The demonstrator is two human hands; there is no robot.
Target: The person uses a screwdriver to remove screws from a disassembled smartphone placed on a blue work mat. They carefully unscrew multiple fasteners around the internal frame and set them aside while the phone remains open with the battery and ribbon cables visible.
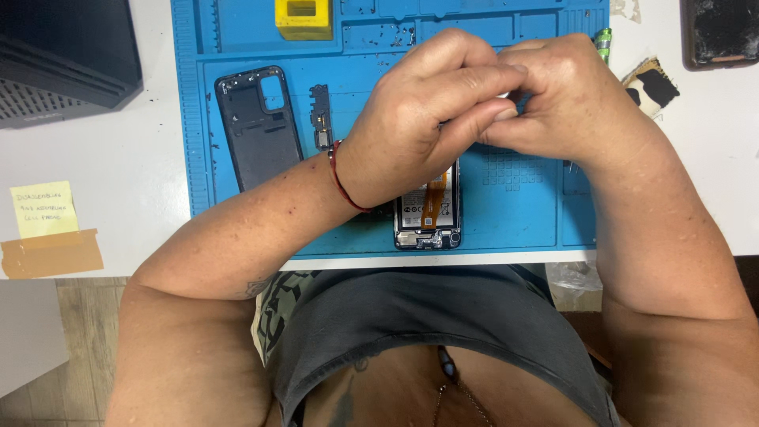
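The white table (118,158) carries a blue work mat (522,205), which fills most of the upper half of the view. On the mat, at about 6 o'clock from the two hands, lies an opened phone (428,217) with its battery and an orange flat cable showing. Its long axis runs from 12 to 6 o'clock, and its lower end lies close to the near edge of the mat. The upper part of it is hidden under the hands.

At 9 o'clock from the hands lies the dark back cover (257,126), also lengthwise from 12 to 6 o'clock and a little tilted. Just beside it, toward the hands, is a small narrow black part (320,119), again upright in the view. A yellow block (303,17) stands at 11 o'clock, at the far edge of the mat.

The left hand (419,119) and the right hand (565,99) meet above the phone, fingers touching each other. The fingertips (506,113) of the left hand are pressed together against the right hand, as if pinching something small. What is between them I cannot tell; only a small pale spot shows there. The right hand is curled closed around the same place. Both hands are at equal nearness to the phone, which lies directly below them, toward the person's body.

A red cord (341,178) goes around the left wrist.
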